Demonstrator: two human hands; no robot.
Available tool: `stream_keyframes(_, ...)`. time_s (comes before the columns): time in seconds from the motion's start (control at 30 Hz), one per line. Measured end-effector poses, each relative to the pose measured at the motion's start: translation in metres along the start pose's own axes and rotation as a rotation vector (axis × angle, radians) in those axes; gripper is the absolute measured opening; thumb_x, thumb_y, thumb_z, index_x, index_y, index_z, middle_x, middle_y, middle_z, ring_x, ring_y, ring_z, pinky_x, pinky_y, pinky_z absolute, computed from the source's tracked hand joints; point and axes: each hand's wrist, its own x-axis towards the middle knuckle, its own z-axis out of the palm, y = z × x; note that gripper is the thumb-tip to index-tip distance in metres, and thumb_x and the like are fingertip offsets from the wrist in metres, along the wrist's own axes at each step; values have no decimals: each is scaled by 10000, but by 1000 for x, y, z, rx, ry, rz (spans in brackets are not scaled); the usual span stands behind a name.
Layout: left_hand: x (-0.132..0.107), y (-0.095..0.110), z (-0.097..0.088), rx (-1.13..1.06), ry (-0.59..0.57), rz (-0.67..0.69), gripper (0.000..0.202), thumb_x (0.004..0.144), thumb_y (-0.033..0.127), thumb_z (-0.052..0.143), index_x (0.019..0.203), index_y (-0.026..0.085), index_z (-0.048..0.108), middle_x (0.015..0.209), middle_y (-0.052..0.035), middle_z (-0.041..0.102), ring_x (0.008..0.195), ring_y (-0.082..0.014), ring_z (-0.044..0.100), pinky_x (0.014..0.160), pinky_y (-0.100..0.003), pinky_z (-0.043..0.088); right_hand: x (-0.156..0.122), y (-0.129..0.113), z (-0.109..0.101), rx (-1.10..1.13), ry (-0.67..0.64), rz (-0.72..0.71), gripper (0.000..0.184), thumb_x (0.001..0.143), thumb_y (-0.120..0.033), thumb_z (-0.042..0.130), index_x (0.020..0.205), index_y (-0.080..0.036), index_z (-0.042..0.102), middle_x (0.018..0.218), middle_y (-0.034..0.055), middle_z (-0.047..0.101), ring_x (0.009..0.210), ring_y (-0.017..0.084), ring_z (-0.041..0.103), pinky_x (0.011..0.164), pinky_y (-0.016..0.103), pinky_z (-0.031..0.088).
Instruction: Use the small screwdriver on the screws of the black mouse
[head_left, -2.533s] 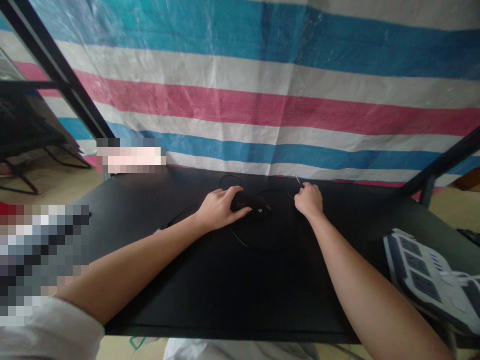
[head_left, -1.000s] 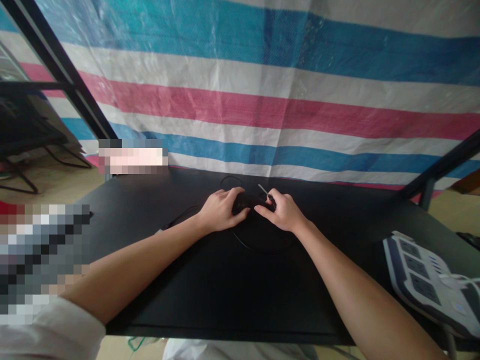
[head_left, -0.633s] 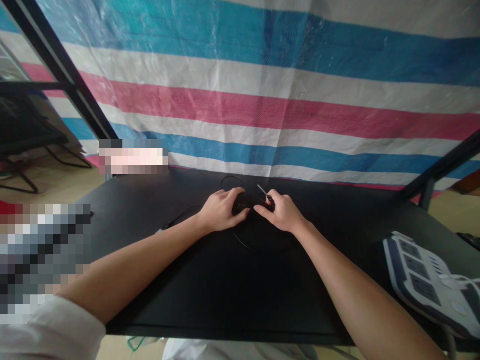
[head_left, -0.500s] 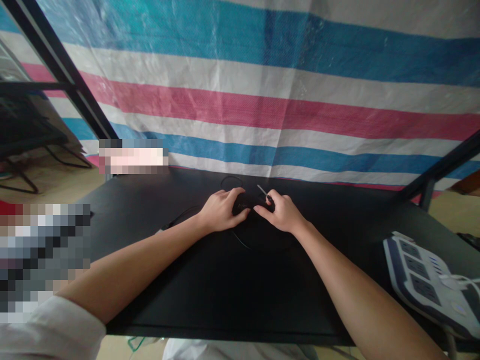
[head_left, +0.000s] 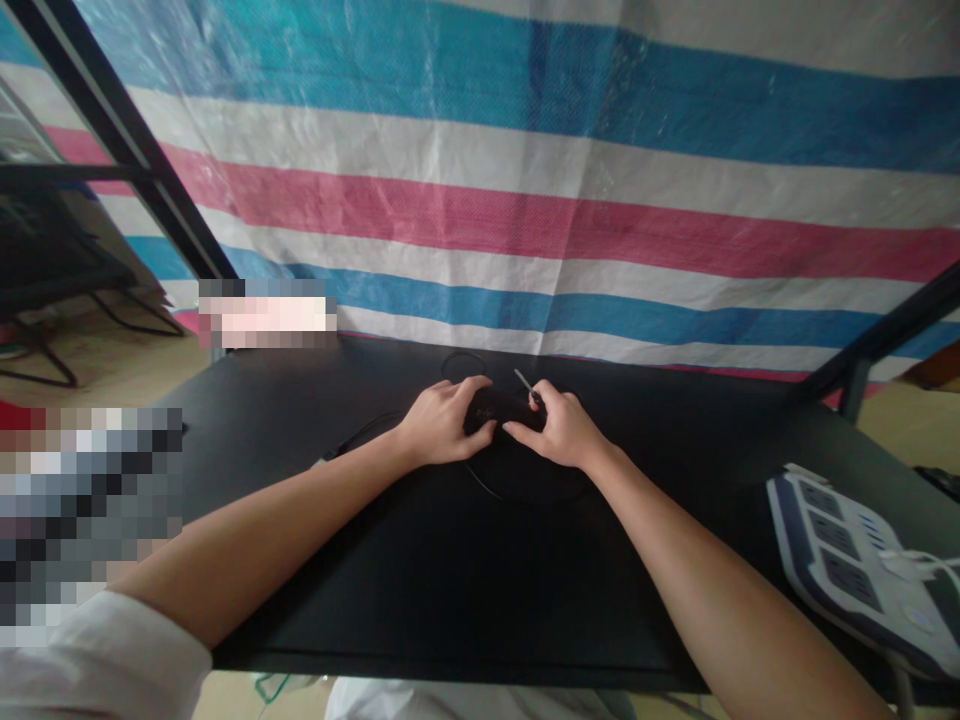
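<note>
A small black device (head_left: pixel 495 409), shaped like a computer mouse with a thin black cable (head_left: pixel 457 360), lies near the far middle of a black table (head_left: pixel 420 580). My left hand (head_left: pixel 442 420) curls over its left end and holds it down. My right hand (head_left: pixel 559 428) presses against its right end, fingers closed round a thin tool with a silver tip (head_left: pixel 525 383) that sticks up and to the left above the device. A round black mat (head_left: pixel 525 478) lies under both hands.
A striped blue, white and pink tarp (head_left: pixel 525 200) hangs right behind the table. A white and dark power strip (head_left: pixel 855 570) lies at the right edge. Black frame bars (head_left: pixel 127 150) slant at left and right. Blurred-out patches cover the left side.
My right hand, holding the thin tool, moved left from the table's right of centre to the device and now rests against it. My left hand stayed on the device.
</note>
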Motion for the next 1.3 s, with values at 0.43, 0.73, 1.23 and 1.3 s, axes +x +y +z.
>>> stream_keyframes(0.43,1,0,-1,13,-35,-9,465,825,417,511,1196,137,500,827,-77,699,688,-229,690,711,-365,557,0,-3,3,0,12,6,378,758,-485,659,801,-249,367,727,4,616,630,194,624,589,282,397)
stream_keyframes(0.73,1,0,-1,6,-48,-19,453,838,425,505,1197,148,506,824,-78,706,698,-238,696,708,-371,553,0,-2,4,-1,16,10,359,759,-472,657,814,-249,381,727,1,620,632,197,632,585,278,397)
stream_keyframes(1.23,2,1,-2,43,-50,-8,450,844,435,515,1176,130,518,784,-75,705,685,-237,697,691,-361,552,-1,-3,3,4,9,17,371,760,-481,642,815,-250,358,716,5,600,628,205,626,590,286,380)
stream_keyframes(1.3,2,1,-2,49,-52,-12,452,844,436,514,1177,130,519,776,-71,704,684,-236,695,696,-361,551,-1,-3,3,-4,11,18,372,758,-480,645,813,-248,360,711,5,598,627,206,627,589,285,380)
